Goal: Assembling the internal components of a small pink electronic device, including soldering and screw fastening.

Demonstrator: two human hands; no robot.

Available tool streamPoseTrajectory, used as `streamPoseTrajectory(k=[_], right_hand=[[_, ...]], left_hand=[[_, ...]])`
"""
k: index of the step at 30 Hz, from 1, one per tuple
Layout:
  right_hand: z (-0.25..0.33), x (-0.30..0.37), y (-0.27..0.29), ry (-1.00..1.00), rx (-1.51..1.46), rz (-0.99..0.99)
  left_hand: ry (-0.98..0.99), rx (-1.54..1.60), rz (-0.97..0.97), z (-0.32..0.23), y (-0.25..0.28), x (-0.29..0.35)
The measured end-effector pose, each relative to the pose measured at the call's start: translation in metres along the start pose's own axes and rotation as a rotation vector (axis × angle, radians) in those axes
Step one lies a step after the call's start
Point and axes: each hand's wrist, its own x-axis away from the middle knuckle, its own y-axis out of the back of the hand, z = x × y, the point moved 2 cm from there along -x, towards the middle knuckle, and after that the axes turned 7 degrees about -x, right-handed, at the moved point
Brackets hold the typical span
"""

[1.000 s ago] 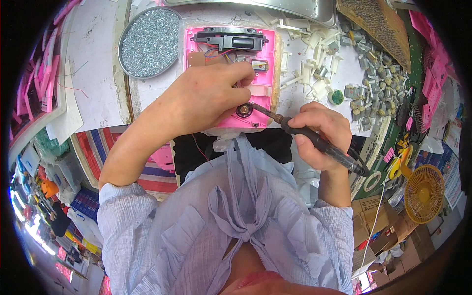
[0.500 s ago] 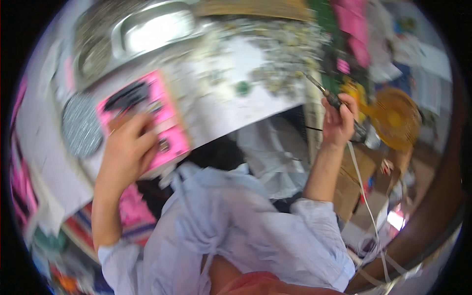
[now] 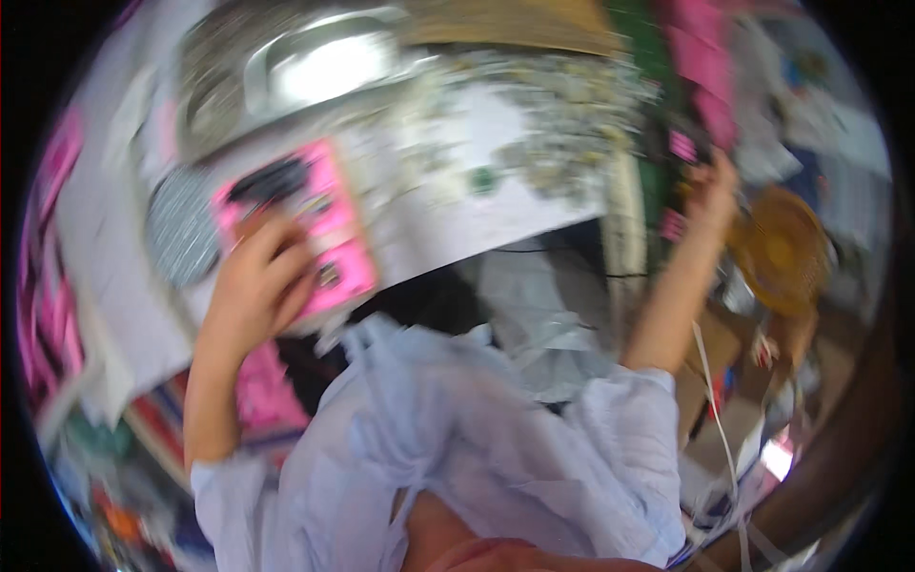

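My left hand (image 3: 257, 281) rests over a bright pink block (image 3: 355, 272) at the table's near left, its fingers bent together. Whatever they pinch is hidden beneath them. On that block lie a bundle of black pieces (image 3: 269, 181) and a small metallic part (image 3: 329, 275). My right hand (image 3: 710, 195) is stretched out past the table's right side, close to a hanging pink strip (image 3: 703, 62). Motion smears its fingers, and I cannot make out a soldering iron in it.
A shiny metal tray (image 3: 214, 124) stands at the back left, with a grey ribbed disc (image 3: 179, 229) nearer me. Many small pale parts (image 3: 572, 124) are heaped before a wooden board (image 3: 515, 21). An orange basket (image 3: 783, 253) and a white cable (image 3: 712, 381) are on the right.
My right hand has moved away and to the right; the soldering iron it held is no longer discernible. My left hand stays on the pink block. The whole view has shifted slightly.
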Motion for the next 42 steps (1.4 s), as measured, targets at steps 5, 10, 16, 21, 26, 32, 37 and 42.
streamPoseTrajectory(k=[5, 10, 16, 21, 26, 32, 37, 42], right_hand=[[-0.025, 0.032, 0.006, -0.402, -0.543, 0.221], [-0.041, 0.155, -0.074, -0.404, -0.534, 0.432], [-0.041, 0.278, -0.213, 0.03, 0.176, 0.811], [-0.038, 0.32, -0.298, 0.438, 0.434, 1.063], [-0.031, 0.33, -0.323, 0.566, 0.663, 1.113], [-0.017, 0.337, -0.33, 0.604, 0.889, 1.145], [-0.015, 0.337, -0.333, 0.633, 0.941, 1.153], [-0.021, 0.331, -0.327, 0.469, 0.83, 1.154]], left_hand=[[0.186, 0.063, -0.213, 0.006, 0.012, 0.029], [0.196, 0.004, -0.165, -0.006, -0.005, 0.042], [0.138, -0.107, -0.102, -0.004, -0.013, 0.036], [0.151, -0.155, -0.23, -0.002, -0.012, 0.024], [0.179, -0.273, -0.29, 0.004, -0.014, 0.006], [0.123, -0.312, -0.329, 0.008, -0.017, 0.009], [0.115, -0.331, -0.379, 0.008, -0.018, 0.006], [0.131, -0.353, -0.308, 0.007, -0.02, 0.003]])
